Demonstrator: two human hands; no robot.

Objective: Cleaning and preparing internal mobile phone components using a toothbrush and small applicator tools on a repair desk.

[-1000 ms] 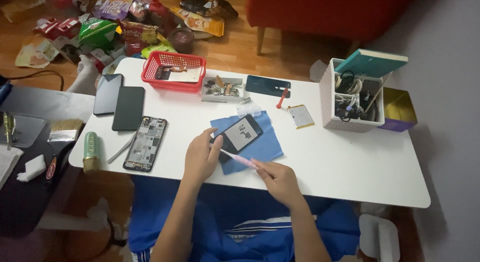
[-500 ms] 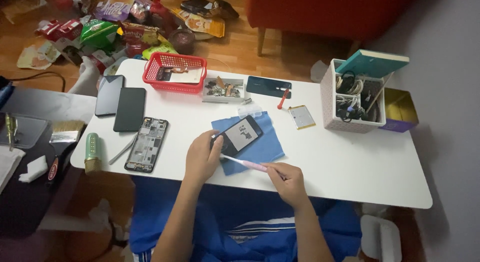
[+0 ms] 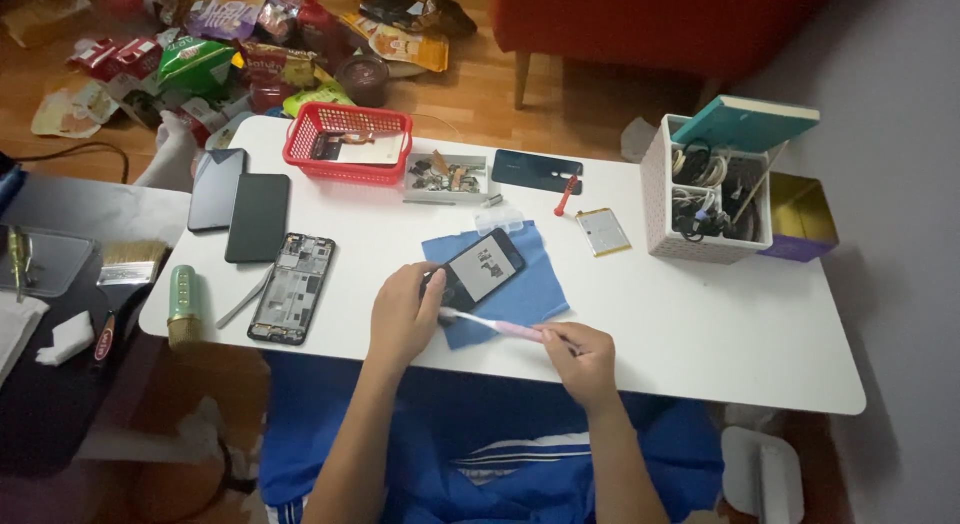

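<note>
White table: left hand partly hides phone.

On the white table we count: two dark phones lying flat side by side; one opened phone frame; one phone on one blue cloth; one red basket; one small parts tray; one flat battery; one white organiser box; one pink brush; two hands.
</note>
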